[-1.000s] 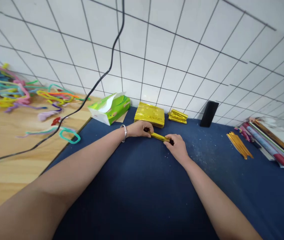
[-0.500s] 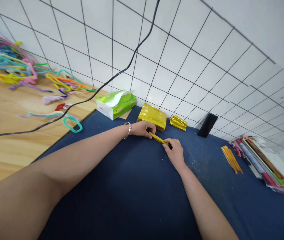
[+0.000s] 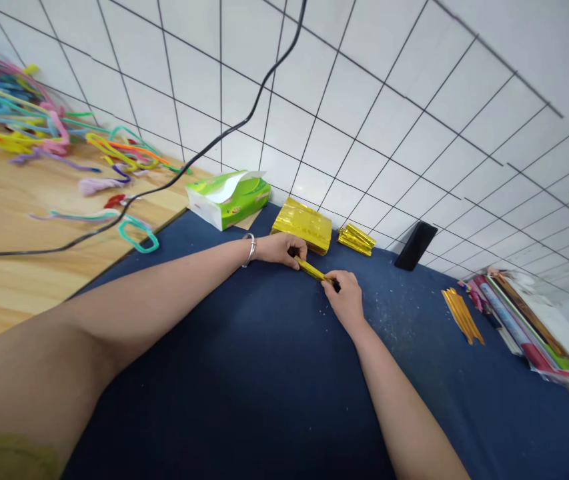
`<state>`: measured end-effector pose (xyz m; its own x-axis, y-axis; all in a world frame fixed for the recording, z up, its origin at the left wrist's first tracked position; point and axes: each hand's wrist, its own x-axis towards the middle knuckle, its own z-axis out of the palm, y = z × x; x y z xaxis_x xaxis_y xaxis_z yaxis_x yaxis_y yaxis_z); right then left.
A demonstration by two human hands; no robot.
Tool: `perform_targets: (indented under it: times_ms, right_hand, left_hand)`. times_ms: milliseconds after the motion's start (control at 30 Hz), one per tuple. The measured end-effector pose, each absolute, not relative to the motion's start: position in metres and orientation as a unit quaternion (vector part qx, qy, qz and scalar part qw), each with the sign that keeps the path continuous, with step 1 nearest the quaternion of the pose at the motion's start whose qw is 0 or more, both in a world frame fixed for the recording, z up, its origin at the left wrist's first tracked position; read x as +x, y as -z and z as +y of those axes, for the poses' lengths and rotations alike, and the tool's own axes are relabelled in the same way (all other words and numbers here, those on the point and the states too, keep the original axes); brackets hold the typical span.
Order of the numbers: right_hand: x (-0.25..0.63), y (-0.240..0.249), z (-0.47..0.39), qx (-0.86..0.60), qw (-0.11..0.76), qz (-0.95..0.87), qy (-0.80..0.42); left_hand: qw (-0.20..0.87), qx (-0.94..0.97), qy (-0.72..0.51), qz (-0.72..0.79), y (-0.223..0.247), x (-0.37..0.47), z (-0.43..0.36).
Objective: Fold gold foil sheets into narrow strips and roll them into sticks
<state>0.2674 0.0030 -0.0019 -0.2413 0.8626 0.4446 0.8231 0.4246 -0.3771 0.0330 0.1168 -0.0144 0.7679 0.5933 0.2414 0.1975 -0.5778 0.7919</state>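
Note:
A narrow gold foil strip [image 3: 310, 269] is stretched between my two hands above the dark blue cloth [image 3: 244, 373]. My left hand [image 3: 283, 250], with a silver bangle at the wrist, pinches its upper left end. The lower right end is between the fingers of my right hand [image 3: 344, 292]. Just behind my left hand lies a stack of gold foil sheets [image 3: 304, 223]. To the right of that stack, by the wall, is a smaller folded gold bundle [image 3: 357, 239].
A green tissue box [image 3: 231, 199] stands behind my left forearm. A black phone [image 3: 415, 245] leans on the tiled wall. Gold strips [image 3: 463, 316] and stacked papers [image 3: 524, 323] lie right. Colourful pipe cleaners [image 3: 19, 120] cover the wooden table; a black cable [image 3: 221, 137] crosses the view.
The view has shifted slightly, so most things appear a little higher and further left. Both hands still hold the gold strip, with little change in their grip.

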Motion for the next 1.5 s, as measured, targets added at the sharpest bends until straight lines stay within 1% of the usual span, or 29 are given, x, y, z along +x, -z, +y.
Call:
perform_targets:
  times_ms: [367,733,867,1033,1167,1300,1500]
  right_hand:
    - [0.268,0.005,0.003,-0.505,0.302,-0.808,-0.025]
    - [0.266,-0.003,-0.006,-0.515,0.302,-0.802,-0.03]
    - [0.266,-0.004,-0.008,-0.514,0.306,-0.8,-0.04]
    - [0.262,-0.005,-0.013,-0.45,0.289,-0.843,-0.066]
    - [0.261,-0.006,-0.014,-0.459,0.307,-0.831,-0.073]
    - [0.262,-0.004,-0.011,-0.475,0.31,-0.821,-0.067]
    - [0.261,-0.004,-0.018,-0.426,0.292,-0.855,-0.055]
  left_hand:
    - [0.381,0.859,-0.243,0.238,0.012,0.033,0.114]
    - [0.425,0.84,-0.235,0.242,0.009,0.029,0.112]
    - [0.435,0.841,-0.212,0.241,0.006,0.027,0.11]
    - [0.427,0.863,-0.16,0.218,0.001,0.025,0.109]
    - [0.416,0.873,-0.138,0.212,-0.003,0.023,0.109]
    - [0.416,0.873,-0.131,0.217,-0.003,0.023,0.108]
    - [0.427,0.86,-0.162,0.229,-0.002,0.025,0.095]
